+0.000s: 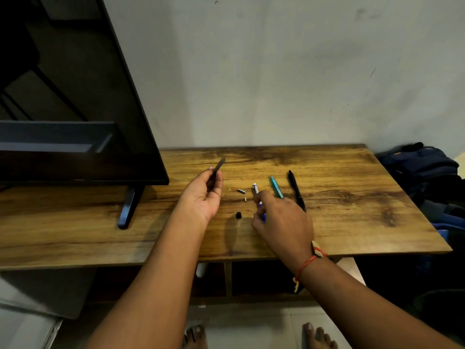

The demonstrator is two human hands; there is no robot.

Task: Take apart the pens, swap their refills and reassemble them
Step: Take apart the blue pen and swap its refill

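Note:
My left hand [204, 195] holds a dark pen barrel [218, 167] lifted off the wooden table [339, 222], its end pointing up and away. Over a white and blue pen [255, 189] lying on the table, my right hand [281, 220] has its fingers curled round the lower part. A teal pen [276, 186] and a black pen [297, 190] lie just right of it. Small loose parts sit between my hands: a short dark metal piece [241, 190], a tiny white piece [245, 199] and a small black cap [238, 215].
A large flat screen [75, 96] on a dark foot [128, 207] stands on the table's left part. A dark blue bag [425, 167] lies beyond the table's right edge. The wall is close behind. My bare feet show below the table's front edge.

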